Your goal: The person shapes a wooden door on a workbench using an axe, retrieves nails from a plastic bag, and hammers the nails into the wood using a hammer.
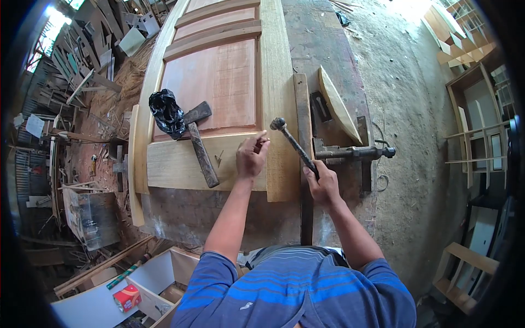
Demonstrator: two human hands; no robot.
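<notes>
My right hand is closed round the handle of a hammer, its head raised over the right edge of a wooden panel door. My left hand is above the door's bottom rail, fingers curled with the tips pinched together near the hammer head; whatever they hold is too small to make out. Left of it a hatchet-like tool with a worn wooden handle lies across the door. Its head touches or nearly touches a crumpled black plastic bag. A few thin nails rest on the rail.
A metal bar clamp and an upright-lying wooden bar sit along the door's right side. Beyond them a curved wood offcut lies on the bench. Wooden frames stand at right; scrap boards fill the left.
</notes>
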